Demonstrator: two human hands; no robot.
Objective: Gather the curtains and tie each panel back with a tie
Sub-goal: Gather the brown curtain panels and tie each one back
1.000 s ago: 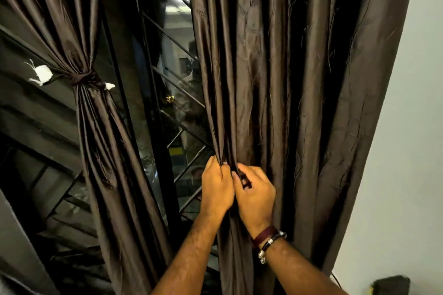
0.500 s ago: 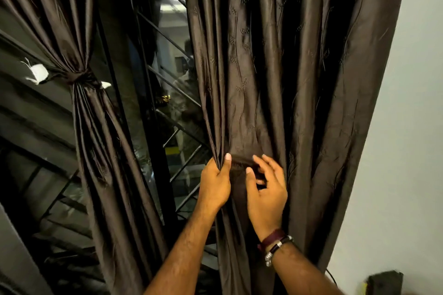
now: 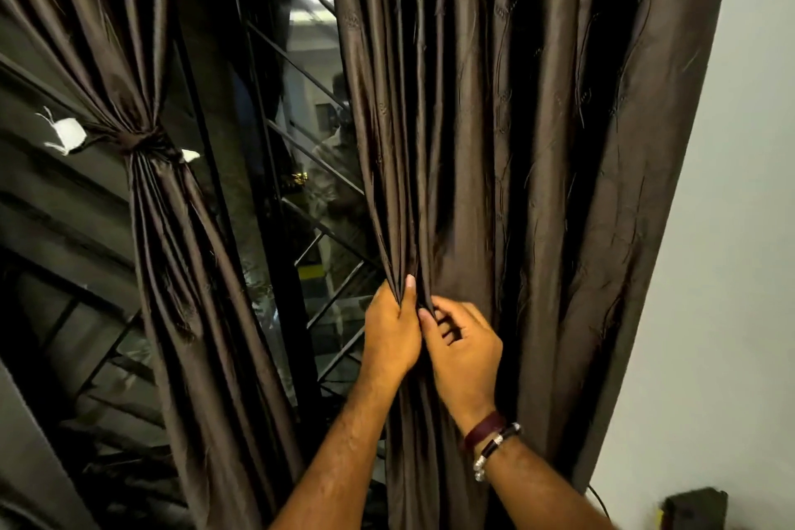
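Hanging at the right of the window, the right curtain panel (image 3: 516, 142) falls loose in long dark brown folds from the top of the view down past the person's forearms, its outer edge lying against the pale wall (image 3: 740, 228). Both hands work on its inner edge, low in the picture. The left hand (image 3: 389, 331) has its fingers curled round a bunch of gathered pleats, thumb pointing up along the cloth and pressing the folds against the fingers. The right hand (image 3: 466, 351) sits just beside it, touching it at the thumbs; its thumb and forefinger pinch the next fold of the same panel, while the other fingers curl loosely inward and partly hide behind the cloth, so how they lie cannot be told fully. Two wristbands (image 3: 490, 437), one dark red and one black with silver beads, circle the right wrist.

At the left of the window the left curtain panel (image 3: 172, 271) is already drawn in at the middle, cinched by a dark tie (image 3: 144, 140) knotted round it, with a white tag (image 3: 69, 133) sticking out to one side and a smaller white tip on the other. Between the two panels the dark window glass (image 3: 301, 185) shows slanted metal bars and dim reflections. A dark box (image 3: 694, 508) sits at the bottom right corner by the wall
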